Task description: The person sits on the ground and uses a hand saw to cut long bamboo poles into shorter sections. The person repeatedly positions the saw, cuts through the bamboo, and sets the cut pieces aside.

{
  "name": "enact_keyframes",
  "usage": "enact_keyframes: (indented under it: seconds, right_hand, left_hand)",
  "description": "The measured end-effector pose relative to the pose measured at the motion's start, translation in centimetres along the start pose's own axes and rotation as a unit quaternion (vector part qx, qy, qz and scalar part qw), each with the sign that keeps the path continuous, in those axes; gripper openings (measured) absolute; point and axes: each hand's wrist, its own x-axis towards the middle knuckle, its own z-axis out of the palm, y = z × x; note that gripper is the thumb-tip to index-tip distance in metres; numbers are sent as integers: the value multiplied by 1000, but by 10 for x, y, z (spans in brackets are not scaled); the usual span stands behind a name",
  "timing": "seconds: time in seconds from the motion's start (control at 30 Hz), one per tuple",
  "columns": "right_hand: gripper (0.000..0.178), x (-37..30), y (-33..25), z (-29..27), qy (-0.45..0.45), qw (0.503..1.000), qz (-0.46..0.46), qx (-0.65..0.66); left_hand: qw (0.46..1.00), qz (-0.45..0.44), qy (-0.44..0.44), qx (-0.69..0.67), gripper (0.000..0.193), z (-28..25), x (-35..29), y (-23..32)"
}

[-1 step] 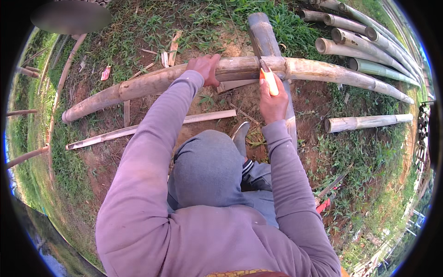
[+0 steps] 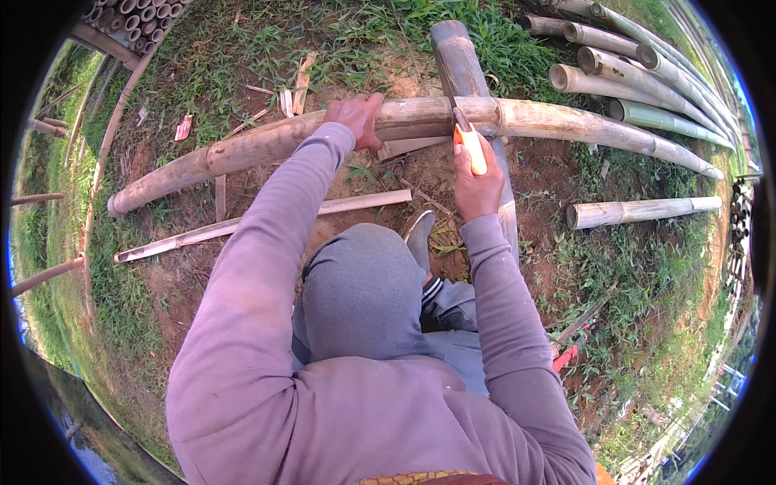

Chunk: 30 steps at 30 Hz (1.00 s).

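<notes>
A long bamboo pole (image 2: 574,123) lies crosswise before me, over a second bamboo pole (image 2: 462,69) that points away from me. My left hand (image 2: 356,121) grips the crosswise pole from above, left of where the two cross, thumb on its near side. In my right hand (image 2: 478,182) is the orange and pale yellow handle of a handsaw (image 2: 477,153). Its narrow blade shows almost edge-on, touching the pole just left of a node ring. How deep the blade sits in the bamboo I cannot tell.
Several bamboo poles (image 2: 614,69) lie stacked at the far right, with a short bamboo piece (image 2: 647,212) nearer. A split bamboo strip (image 2: 267,222) lies on the soil in front of my knee (image 2: 364,291). Pole ends (image 2: 141,20) are piled at the far left.
My right hand and the saw handle have drawn slightly toward me. My left hand stays gripping the pole, and the whole view has shifted a little.
</notes>
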Motion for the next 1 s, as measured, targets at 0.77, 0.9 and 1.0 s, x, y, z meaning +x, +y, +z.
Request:
enact_keyframes:
  seconds: [0.77, 0.9, 1.0]
  right_hand:
    - [58, -194, -34, -107, -25, 998, 36, 36]
    - [54, -71, 15, -31, -2, 1000, 2, -2]
    - [52, -3, 7, 3, 7, 999, 30, 11]
  left_hand:
    - [1000, -6, 8, 3, 98, 8, 2, -10]
    - [1000, -7, -3, -3, 95, 6, 5, -2]
    - [1000, -3, -9, -2, 92, -1, 2, 8]
